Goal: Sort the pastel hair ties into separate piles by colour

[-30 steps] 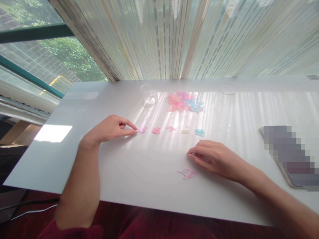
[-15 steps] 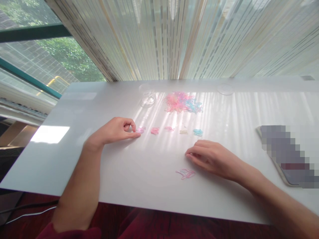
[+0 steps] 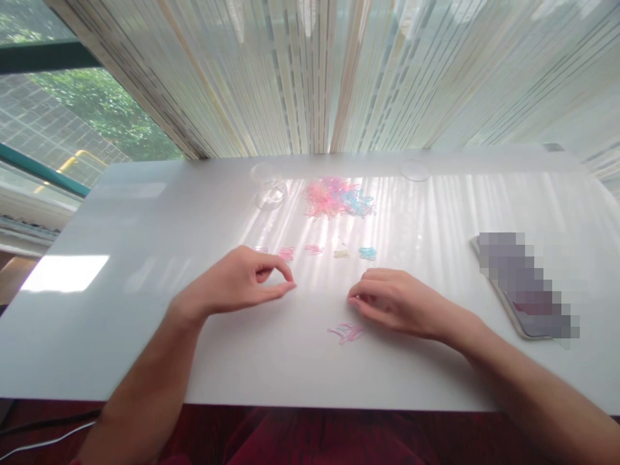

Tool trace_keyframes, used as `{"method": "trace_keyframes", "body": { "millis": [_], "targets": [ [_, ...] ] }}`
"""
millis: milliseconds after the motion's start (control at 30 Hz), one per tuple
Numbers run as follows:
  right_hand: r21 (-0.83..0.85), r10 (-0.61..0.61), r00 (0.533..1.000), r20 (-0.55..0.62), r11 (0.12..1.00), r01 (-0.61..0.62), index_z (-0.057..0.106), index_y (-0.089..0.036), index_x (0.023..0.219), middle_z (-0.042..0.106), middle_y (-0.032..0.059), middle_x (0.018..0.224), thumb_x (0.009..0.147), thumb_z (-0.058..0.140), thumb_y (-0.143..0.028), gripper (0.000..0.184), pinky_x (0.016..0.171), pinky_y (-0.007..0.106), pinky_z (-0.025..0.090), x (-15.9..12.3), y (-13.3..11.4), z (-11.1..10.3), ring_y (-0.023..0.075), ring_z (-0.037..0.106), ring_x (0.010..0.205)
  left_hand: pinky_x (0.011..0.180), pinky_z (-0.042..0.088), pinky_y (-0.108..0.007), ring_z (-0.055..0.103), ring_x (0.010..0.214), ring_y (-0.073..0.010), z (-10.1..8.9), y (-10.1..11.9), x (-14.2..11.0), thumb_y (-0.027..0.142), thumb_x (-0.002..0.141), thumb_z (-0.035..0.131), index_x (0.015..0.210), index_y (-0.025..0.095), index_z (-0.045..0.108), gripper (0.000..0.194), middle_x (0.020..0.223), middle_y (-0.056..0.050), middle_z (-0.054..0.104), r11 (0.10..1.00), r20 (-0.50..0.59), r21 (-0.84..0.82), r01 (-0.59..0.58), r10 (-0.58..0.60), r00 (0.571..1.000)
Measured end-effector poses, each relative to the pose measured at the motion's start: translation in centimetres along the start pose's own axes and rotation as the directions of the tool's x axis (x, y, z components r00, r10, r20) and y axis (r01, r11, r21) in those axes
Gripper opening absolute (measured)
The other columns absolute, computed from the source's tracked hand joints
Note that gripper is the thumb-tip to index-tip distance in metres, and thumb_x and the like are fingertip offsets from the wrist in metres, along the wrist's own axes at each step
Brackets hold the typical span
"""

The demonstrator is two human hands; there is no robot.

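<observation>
My left hand (image 3: 247, 279) hovers over the white table with thumb and forefinger tips pinched together; no band shows between them. Just behind it lies a row of small bundles of thin elastic bands: purple bands (image 3: 261, 250), partly covered by the hand, coral-pink bands (image 3: 287, 253), light pink bands (image 3: 314, 249), pale yellow bands (image 3: 341, 254) and blue bands (image 3: 367, 253). My right hand (image 3: 394, 303) rests on the table, fingers curled together, a tiny pale spot at the fingertips. Nearest to it is a loose little pile of purple-pink bands (image 3: 347, 333).
A larger mixed heap of bands (image 3: 336, 197) lies at the back of the white table (image 3: 271, 361). Left of it stands a clear round container (image 3: 271, 196); a clear round lid (image 3: 415, 170) lies to the right. A phone (image 3: 520, 284) lies at the right. Striped curtains hang behind.
My left hand has left the purple bundle and come rightward and nearer, its fingertips closing. The right hand keeps nearly the same place by the loose bands. The whole view has shifted slightly.
</observation>
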State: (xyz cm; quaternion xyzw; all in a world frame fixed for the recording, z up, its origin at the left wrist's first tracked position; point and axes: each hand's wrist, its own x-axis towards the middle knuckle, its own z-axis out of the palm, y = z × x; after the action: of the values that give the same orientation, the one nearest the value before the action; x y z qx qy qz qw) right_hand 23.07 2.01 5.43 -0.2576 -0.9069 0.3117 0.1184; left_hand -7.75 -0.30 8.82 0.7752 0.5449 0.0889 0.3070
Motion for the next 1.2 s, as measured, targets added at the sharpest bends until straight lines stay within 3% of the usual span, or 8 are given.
{"method": "trace_keyframes", "body": {
  "millis": [100, 200, 267, 433, 700, 900, 1200],
  "targets": [
    [0.060, 0.032, 0.996, 0.085, 0.997, -0.038, 0.070, -0.018, 0.088, 0.064, 0.0018, 0.075, 0.093, 0.055, -0.017, 0.015, 0.064, 0.026, 0.043, 0.0, -0.5, -0.5, 0.0137, 0.057, 0.067, 0.053, 0.029, -0.022, 0.037, 0.049, -0.0090, 3.0, 2.6, 0.2, 0.036, 0.089, 0.066, 0.099, 0.026, 0.077, 0.018, 0.054, 0.006, 0.042, 0.972, 0.160, -0.004, -0.236, 0.234, 0.959],
    [0.072, 0.068, 0.983, 0.171, 0.994, -0.082, 0.069, -0.018, 0.082, 0.062, 0.0004, 0.073, 0.088, 0.061, -0.015, 0.011, 0.063, 0.026, 0.043, -0.1, -1.0, -0.8, 0.0136, 0.056, 0.067, 0.054, 0.031, -0.022, 0.043, 0.049, -0.0100, 5.2, 3.6, 0.4, 0.033, 0.089, 0.066, 0.106, 0.029, 0.075, 0.020, 0.055, 0.006, 0.053, 0.945, 0.227, 0.003, -0.326, 0.317, 0.921],
    [0.052, 0.090, 0.974, 0.207, 0.993, -0.103, 0.068, -0.018, 0.079, 0.062, 0.0003, 0.073, 0.084, 0.065, -0.015, 0.007, 0.064, 0.027, 0.043, -0.1, -1.3, -0.9, 0.0146, 0.057, 0.068, 0.055, 0.032, -0.022, 0.046, 0.049, -0.0108, 5.9, 3.6, 0.5, 0.032, 0.088, 0.066, 0.104, 0.029, 0.075, 0.019, 0.055, 0.006, 0.056, 0.943, 0.243, 0.031, -0.333, 0.316, 0.917],
    [0.027, 0.079, 0.967, 0.241, 0.996, -0.088, 0.069, -0.020, 0.083, 0.065, 0.0024, 0.080, 0.084, 0.073, -0.021, 0.004, 0.067, 0.030, 0.045, -0.3, -1.8, -0.8, 0.0183, 0.060, 0.074, 0.055, 0.032, -0.022, 0.049, 0.049, -0.0106, 6.1, 3.3, 0.8, 0.026, 0.085, 0.064, 0.091, 0.028, 0.076, 0.013, 0.056, 0.005, 0.060, 0.946, 0.252, 0.076, -0.314, 0.287, 0.924],
    [0.046, -0.033, 0.976, 0.214, 0.999, 0.024, 0.067, -0.019, 0.091, 0.063, 0.0020, 0.084, 0.089, 0.072, -0.027, 0.009, 0.069, 0.029, 0.044, -0.5, -1.9, 0.1, 0.0174, 0.058, 0.078, 0.055, 0.035, -0.022, 0.051, 0.049, -0.0099, 6.7, 3.2, 1.0, 0.025, 0.087, 0.063, 0.090, 0.027, 0.077, 0.015, 0.055, 0.005, 0.061, 0.929, 0.213, 0.043, -0.368, 0.351, 0.912],
    [-0.027, -0.118, 0.969, 0.218, 0.991, 0.127, 0.067, -0.018, 0.088, 0.060, 0.0024, 0.079, 0.094, 0.065, -0.024, 0.009, 0.068, 0.029, 0.040, -0.4, -2.2, 1.2, 0.0170, 0.053, 0.074, 0.053, 0.032, -0.022, 0.046, 0.047, -0.0093, 6.3, 3.1, 0.9, 0.026, 0.084, 0.065, 0.088, 0.028, 0.077, 0.013, 0.052, 0.007, 0.056, 0.951, 0.202, 0.029, -0.309, 0.297, 0.933],
    [0.014, -0.095, 0.986, 0.135, 0.996, 0.094, 0.069, -0.018, 0.086, 0.062, 0.0026, 0.077, 0.095, 0.058, -0.018, 0.014, 0.068, 0.028, 0.042, -0.4, -1.9, 0.5, 0.0160, 0.055, 0.072, 0.054, 0.031, -0.022, 0.045, 0.048, -0.0088, 6.0, 3.1, 0.9, 0.024, 0.084, 0.066, 0.084, 0.026, 0.077, 0.012, 0.052, 0.006, 0.056, 0.948, 0.205, 0.027, -0.316, 0.304, 0.930]
  ]
}}
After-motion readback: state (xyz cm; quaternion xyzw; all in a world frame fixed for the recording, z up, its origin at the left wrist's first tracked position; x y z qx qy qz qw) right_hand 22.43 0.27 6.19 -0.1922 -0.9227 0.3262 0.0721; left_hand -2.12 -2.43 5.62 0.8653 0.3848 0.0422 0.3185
